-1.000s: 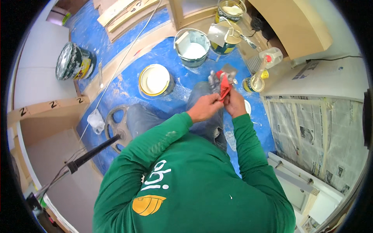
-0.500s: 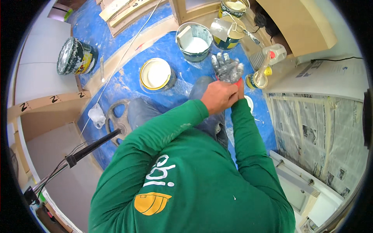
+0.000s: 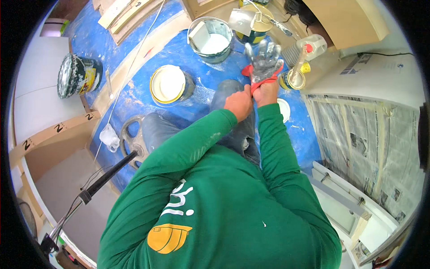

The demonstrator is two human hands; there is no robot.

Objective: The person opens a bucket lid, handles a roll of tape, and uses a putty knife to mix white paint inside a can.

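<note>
A grey work glove with a red cuff (image 3: 272,77), smeared with white, covers my right hand (image 3: 265,65). Its fingers are spread and point away from me, holding nothing. My bare left hand (image 3: 239,103) is closed beside the right wrist, pinching the lower left edge of the cuff. Just beyond and left of the glove stands a grey-green bucket (image 3: 217,57) with white material and a flat pale block inside. A yellow-rimmed tub (image 3: 189,92) with a white top is further left. To the right of the glove is a small yellow-and-dark can (image 3: 285,80).
Blue sheeting (image 3: 208,96) covers the floor. A broad metal scraper (image 3: 242,21) lies across a yellow tub (image 3: 256,36). A translucent jug (image 3: 316,46) stands by the right wall, with newspaper masking (image 3: 345,130) below. Left are a dark bucket (image 3: 93,75) and a black pole (image 3: 112,177).
My left hand has moved back from over the right wrist to the cuff's edge. The gloved fingers have straightened, and more red cuff shows. The whole view has shifted slightly.
</note>
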